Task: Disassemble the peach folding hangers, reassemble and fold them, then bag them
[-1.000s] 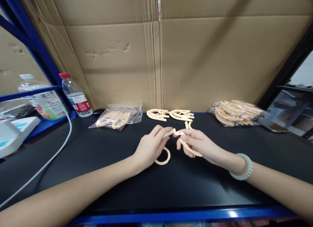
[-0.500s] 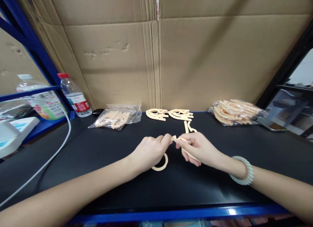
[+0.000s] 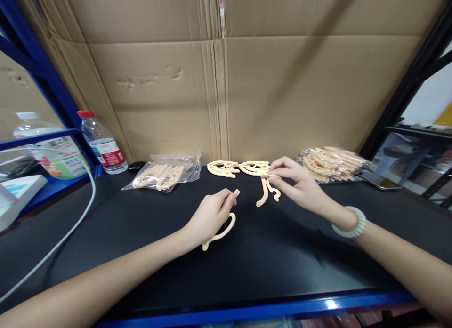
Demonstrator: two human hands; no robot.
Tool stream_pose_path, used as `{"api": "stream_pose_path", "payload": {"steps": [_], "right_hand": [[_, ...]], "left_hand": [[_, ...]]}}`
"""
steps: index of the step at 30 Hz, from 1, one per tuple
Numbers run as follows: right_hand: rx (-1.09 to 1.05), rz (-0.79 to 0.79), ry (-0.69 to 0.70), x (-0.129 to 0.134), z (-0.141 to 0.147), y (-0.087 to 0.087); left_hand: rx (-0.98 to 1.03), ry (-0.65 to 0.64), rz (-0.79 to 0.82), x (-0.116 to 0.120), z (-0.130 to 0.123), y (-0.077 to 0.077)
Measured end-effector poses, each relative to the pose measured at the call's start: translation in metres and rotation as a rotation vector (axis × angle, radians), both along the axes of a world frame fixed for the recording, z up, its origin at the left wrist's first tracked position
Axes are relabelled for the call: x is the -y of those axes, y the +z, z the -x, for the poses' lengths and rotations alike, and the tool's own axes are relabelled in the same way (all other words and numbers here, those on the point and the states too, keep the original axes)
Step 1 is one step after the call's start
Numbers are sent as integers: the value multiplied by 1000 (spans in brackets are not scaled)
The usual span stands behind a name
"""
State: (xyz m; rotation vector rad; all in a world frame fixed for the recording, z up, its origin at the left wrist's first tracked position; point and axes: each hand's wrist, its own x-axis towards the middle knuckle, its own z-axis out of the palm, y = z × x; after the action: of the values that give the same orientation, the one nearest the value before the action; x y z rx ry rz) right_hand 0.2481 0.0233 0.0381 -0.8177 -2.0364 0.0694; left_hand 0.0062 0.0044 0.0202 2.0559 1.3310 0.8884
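My left hand [image 3: 213, 212] is closed round a cream plastic hanger part. A short end sticks out past the thumb, and a curved length [image 3: 226, 230] with a small knob shows below the fingers. My right hand [image 3: 293, 180] is farther back, thumb and fingers pinched at the far end of a loose cream hanger arm [image 3: 263, 196] on the black table. What lies between those fingertips is thin and partly hidden. Beside that arm is a small cream hook [image 3: 274, 191]. Two cream folding hangers [image 3: 222, 169] [image 3: 253, 168] lie flat behind, near the cardboard.
A clear bag of cream parts [image 3: 162, 174] lies at back left, a fuller bag [image 3: 332, 163] at back right beside a phone [image 3: 377, 181]. A red-capped bottle [image 3: 106, 149] stands at left. A white cable [image 3: 70, 234] crosses the left side. Cardboard [image 3: 158, 92] walls the back.
My hands have come apart. The right has let go of the curved piece and moved back to the loose parts; the left keeps its part and has drawn slightly left.
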Motion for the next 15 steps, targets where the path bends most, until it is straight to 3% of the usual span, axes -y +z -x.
{"api": "stream_pose_path", "payload": {"steps": [2, 5, 11, 15], "right_hand": [[80, -12, -34, -16, -18, 1], [247, 105, -31, -33, -36, -6], [421, 314, -44, -41, -42, -18], [462, 339, -16, -43, -48, -19]], "left_hand": [[157, 21, 169, -5, 1, 0], [304, 30, 330, -12, 3, -1], [398, 77, 440, -14, 4, 0], [463, 98, 490, -12, 3, 3]]}}
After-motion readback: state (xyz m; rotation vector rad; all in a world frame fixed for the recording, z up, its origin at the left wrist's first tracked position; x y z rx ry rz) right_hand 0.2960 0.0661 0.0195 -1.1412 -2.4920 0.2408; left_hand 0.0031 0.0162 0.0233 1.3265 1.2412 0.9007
